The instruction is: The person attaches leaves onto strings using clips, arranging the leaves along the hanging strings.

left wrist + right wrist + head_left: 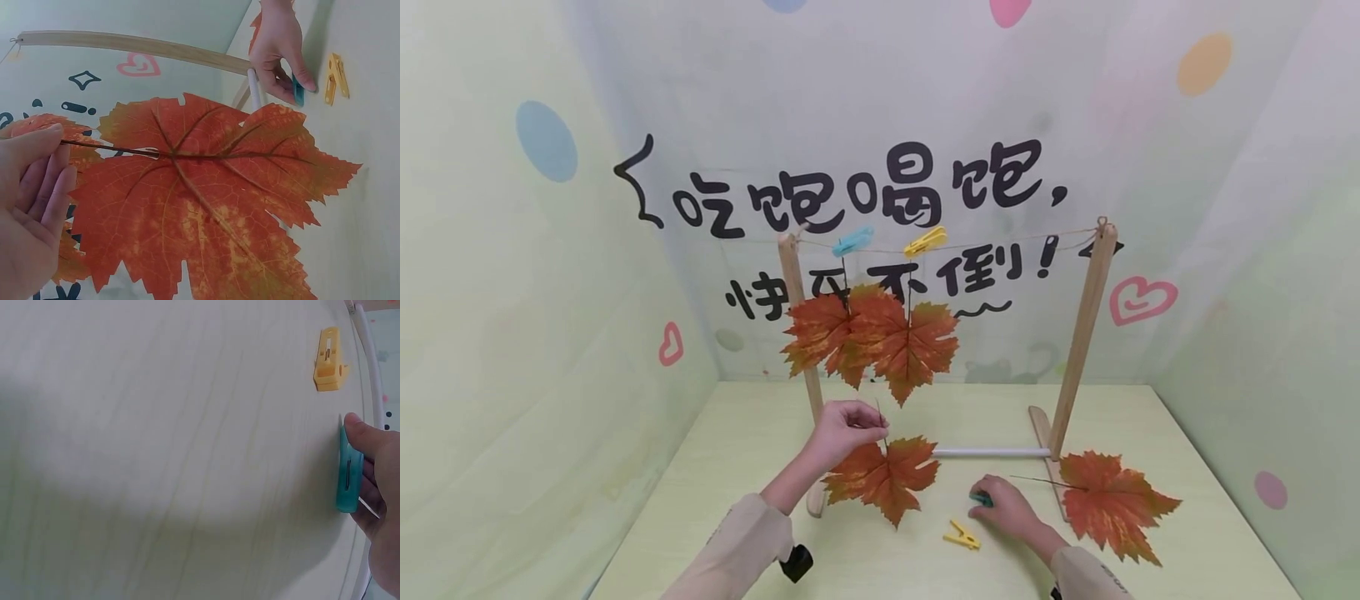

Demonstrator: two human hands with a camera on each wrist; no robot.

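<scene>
My left hand [847, 433] pinches the thin dark stem of an orange-red maple leaf [887, 482], which hangs below the fingers. In the left wrist view that leaf [206, 169] fills the middle. Low over the table at the right, my right hand [1006, 505] grips a teal clothespin [350, 469] between thumb and fingers. Beside it on the table lies a yellow clothespin [962, 536]. Two more leaves [910, 342] hang from a string, one under a blue clothespin [853, 242] and one under a yellow clothespin [926, 242].
A wooden post [1084, 342] on the right and another post [793, 275] on the left carry the string. A white rod [992, 452] runs low between them. Another leaf [1116, 500] lies at the right, over the stand's foot. Printed curtains enclose the table [700, 517].
</scene>
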